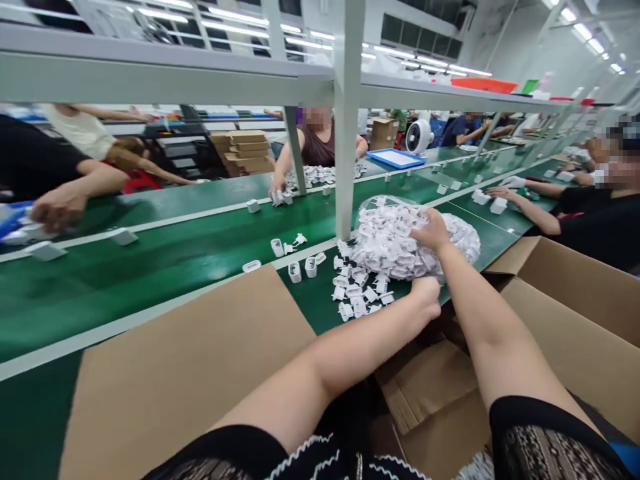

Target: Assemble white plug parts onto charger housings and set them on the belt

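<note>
A clear plastic bag (463,239) full of small white plastic parts (387,240) lies on the green bench beside the upright post. My right hand (433,230) is on top of the bag, its fingers curled onto the film and partly hidden. At the bag's near edge, my left hand (427,297) is closed in a fist on the plastic. Loose white pronged parts (357,293) are spread on the bench to the left of the bag. Several white housings (295,271) stand farther left, near the pale strip.
A cardboard sheet (190,380) covers the bench at front left. Open cardboard boxes (575,320) stand at my right, with folded cardboard (433,380) below. A metal post (347,133) holds up a shelf (165,70). Co-workers handle white parts across the green conveyor (200,243) and at right.
</note>
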### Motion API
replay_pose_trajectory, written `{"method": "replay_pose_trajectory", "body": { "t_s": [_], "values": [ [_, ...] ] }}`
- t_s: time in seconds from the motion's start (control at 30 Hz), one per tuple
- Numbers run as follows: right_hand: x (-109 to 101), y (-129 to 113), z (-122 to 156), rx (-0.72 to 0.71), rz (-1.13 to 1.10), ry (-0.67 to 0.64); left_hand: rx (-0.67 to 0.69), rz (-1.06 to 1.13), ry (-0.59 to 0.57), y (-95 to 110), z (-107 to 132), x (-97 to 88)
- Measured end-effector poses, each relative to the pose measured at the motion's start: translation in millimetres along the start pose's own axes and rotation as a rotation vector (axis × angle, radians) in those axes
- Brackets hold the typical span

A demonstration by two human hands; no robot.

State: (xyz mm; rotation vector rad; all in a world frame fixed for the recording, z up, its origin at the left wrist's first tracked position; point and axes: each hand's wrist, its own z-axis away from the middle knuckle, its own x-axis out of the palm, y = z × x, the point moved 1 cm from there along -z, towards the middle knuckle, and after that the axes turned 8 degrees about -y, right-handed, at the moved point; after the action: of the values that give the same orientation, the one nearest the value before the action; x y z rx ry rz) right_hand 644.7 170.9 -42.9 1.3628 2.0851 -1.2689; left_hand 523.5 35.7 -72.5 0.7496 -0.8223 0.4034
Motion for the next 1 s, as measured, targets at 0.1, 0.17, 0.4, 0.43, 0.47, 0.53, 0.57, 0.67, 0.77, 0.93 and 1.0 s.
{"method": "replay_pose_trajectory", "body": {
  "t_s": [0.1,0.17,0.4,0.43,0.47,0.53,0.57,0.67,0.77,0.93,1.0],
  "values": [
    [3.0,1.5,-4.3,0.01,0.117,0.014,0.043,-0.195,-0.032,40.4,36.1,-37.6],
    [1.2,1.7,-4.7,0.022,0.197,0.003,0.141,-0.304,-0.017,89.9,62.2,-72.4],
    [-25.6,-10.0,-4.9,0.237,0.158,-0.143,0.512,-0.727,0.198,334.1,130.8,-203.2],
    [-30.8,-13.6,-4.0,0.286,0.066,-0.16,0.543,-0.786,0.272,362.0,132.4,-221.2],
    [-35.9,-17.9,-2.6,0.323,-0.032,-0.181,0.557,-0.847,0.337,385.0,131.1,-238.9],
    [-45.8,-28.0,2.1,0.357,-0.184,-0.218,0.56,-0.963,0.447,414.9,120.9,-272.5],
    [-50.8,-33.9,5.0,0.352,-0.205,-0.226,0.556,-1.021,0.482,422.4,112.9,-287.5],
    [-65.9,-55.2,14.1,0.36,-0.179,-0.207,0.544,-1.189,0.496,425.4,84.9,-323.0],
    [-77.1,-91.0,21.3,0.306,-0.012,-0.135,0.557,-1.326,0.429,422.1,64.9,-344.4],
    [-40.2,-196.6,34.1,-0.233,0.328,-0.06,0.661,-1.48,0.409,426.7,73.1,-361.7],
    [10.0,-241.9,37.5,-0.44,0.224,-0.302,0.688,-1.528,0.377,416.4,89.4,-362.4]
  ]
}}
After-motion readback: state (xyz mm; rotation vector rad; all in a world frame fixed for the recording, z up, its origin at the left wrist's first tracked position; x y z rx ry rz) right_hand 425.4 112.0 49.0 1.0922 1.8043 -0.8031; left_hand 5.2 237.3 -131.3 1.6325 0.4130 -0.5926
